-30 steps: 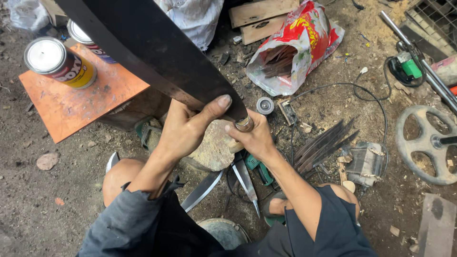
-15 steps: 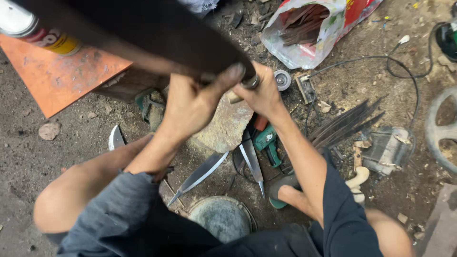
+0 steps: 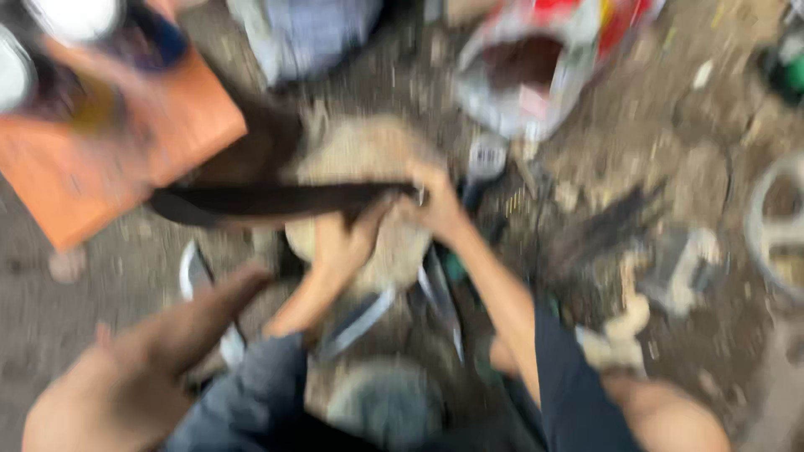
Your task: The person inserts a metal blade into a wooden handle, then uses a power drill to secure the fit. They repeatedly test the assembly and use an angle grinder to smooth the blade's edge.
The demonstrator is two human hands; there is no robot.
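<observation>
Dark blade (image 3: 276,199) lies flat on stone (image 3: 368,151) — both hands' grip at its right end.

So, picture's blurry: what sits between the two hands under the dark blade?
In the head view, a pale rounded stone lies between left hand and right hand, under the dark blade.

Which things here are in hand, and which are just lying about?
In hand: long dark blade, held by left hand and right hand over the stone block.

Lying about: orange board, red-and-white bag, finished blades, wheel.
</observation>
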